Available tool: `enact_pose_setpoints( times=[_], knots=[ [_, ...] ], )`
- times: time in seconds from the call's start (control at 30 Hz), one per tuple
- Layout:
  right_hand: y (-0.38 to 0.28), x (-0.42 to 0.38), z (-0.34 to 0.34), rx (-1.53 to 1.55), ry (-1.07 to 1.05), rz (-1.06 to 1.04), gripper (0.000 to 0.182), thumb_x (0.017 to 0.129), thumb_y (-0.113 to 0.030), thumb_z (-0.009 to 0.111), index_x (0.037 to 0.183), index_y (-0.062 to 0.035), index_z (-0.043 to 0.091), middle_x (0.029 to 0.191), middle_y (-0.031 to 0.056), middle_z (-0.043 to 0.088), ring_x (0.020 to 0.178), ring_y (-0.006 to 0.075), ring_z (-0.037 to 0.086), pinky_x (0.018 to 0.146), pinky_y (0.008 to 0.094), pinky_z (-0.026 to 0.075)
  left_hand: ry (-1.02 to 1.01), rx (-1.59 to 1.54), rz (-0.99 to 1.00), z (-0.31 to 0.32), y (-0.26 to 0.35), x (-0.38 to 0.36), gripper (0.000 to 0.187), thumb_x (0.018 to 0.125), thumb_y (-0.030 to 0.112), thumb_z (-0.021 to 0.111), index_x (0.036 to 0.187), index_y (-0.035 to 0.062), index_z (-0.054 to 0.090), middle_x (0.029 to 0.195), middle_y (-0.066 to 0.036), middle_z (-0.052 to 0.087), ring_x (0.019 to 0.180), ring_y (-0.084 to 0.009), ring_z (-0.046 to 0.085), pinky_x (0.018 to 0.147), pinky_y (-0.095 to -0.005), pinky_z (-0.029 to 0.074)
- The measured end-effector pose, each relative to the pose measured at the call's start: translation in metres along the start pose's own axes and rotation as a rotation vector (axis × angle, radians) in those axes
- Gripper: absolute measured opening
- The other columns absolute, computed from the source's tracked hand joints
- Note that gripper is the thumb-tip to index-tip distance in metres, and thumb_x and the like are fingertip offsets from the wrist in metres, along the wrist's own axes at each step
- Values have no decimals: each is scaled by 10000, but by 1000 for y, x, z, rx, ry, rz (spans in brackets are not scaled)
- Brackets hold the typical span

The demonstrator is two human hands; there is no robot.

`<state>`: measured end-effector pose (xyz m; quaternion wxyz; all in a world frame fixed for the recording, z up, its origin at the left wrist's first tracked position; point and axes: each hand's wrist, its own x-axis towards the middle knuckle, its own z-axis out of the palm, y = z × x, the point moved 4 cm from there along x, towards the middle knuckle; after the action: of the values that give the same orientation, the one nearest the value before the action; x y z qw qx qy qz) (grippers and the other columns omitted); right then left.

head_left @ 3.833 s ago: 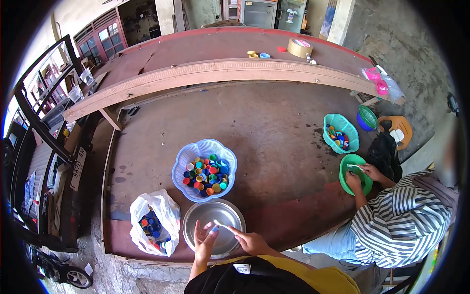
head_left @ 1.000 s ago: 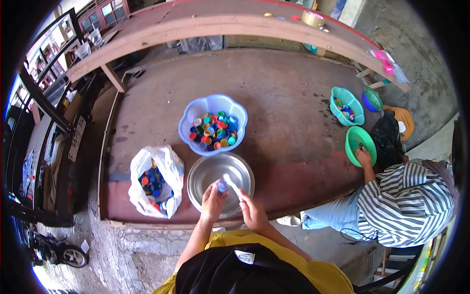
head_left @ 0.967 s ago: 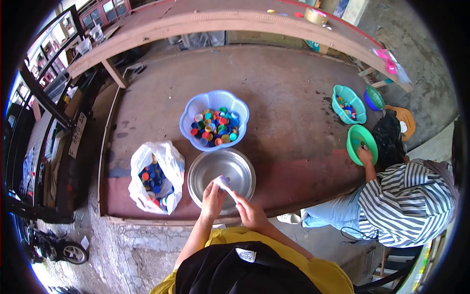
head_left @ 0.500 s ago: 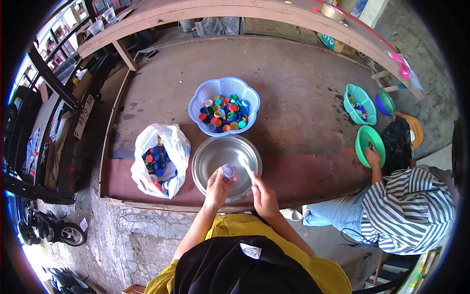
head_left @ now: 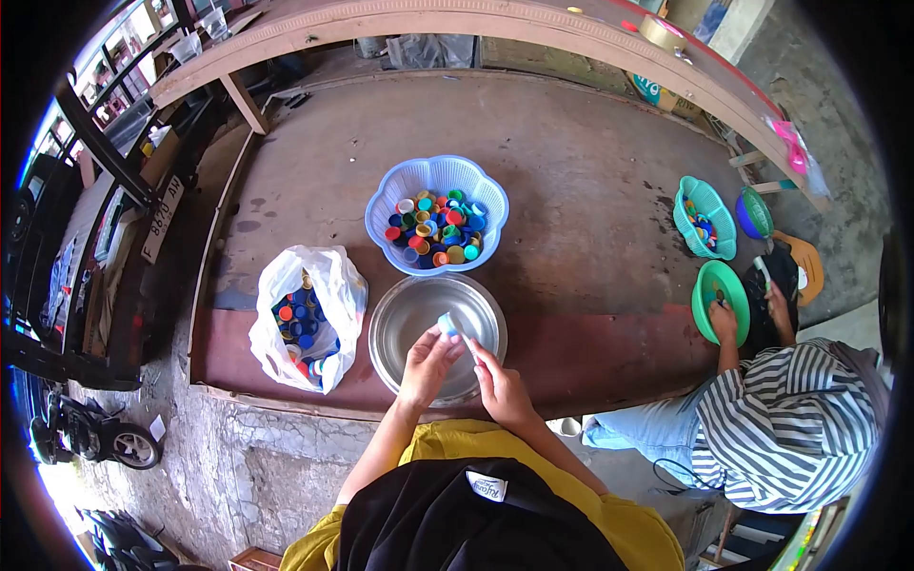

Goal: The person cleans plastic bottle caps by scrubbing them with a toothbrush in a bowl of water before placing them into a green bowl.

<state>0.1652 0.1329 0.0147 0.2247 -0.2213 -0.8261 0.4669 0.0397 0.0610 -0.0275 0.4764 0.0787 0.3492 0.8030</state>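
Observation:
Above a steel bowl (head_left: 381, 369), my left hand (head_left: 427, 369) pinches a pale blue plastic bottle cap (head_left: 447, 324). My right hand (head_left: 503, 388) is closed close beside it, its fingers around a thin whitish tool, possibly a knife, whose tip end (head_left: 466, 343) meets the cap; its kind is hard to make out. The bowl's inside looks bare metal where it shows. Beyond it stands a blue plastic basket (head_left: 386, 181) of mixed coloured caps (head_left: 436, 228). Left of the bowl, an open white plastic bag (head_left: 347, 285) holds mostly blue caps (head_left: 302, 314).
At the right a person in a striped top (head_left: 781, 419) works over a green basin (head_left: 705, 295), a slim tool in one hand. Past it are a teal basket (head_left: 684, 214) of caps and a black bag (head_left: 762, 314). A wooden bench (head_left: 428, 17) crosses the back.
My right hand has moved left, bringing the tool against the cap. My left hand has turned the cap and raised it slightly. The other person's second hand has come into view with a tool.

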Motion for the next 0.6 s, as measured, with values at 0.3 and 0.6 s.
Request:
enact_pose_setpoints(
  times=[0.3,0.6],
  knots=[
    [-2,3,0,26,-80,-78,460,919,-100,492,1370,-149,414,947,194,645,799,379,631,635,421,514,9,179,128,-9,3,0,284,922,86,568,1188,15,497,1060,-48,576,974,-117,568,878,-280,475],
    [1,-2,-15,-174,-63,-131,443,907,-104,510,1343,-168,466,888,178,653,687,337,638,587,408,499,120,809,356,-2,24,-7,316,809,63,685,1060,-18,511,952,-79,596,861,-142,610,786,-276,506]
  ],
)
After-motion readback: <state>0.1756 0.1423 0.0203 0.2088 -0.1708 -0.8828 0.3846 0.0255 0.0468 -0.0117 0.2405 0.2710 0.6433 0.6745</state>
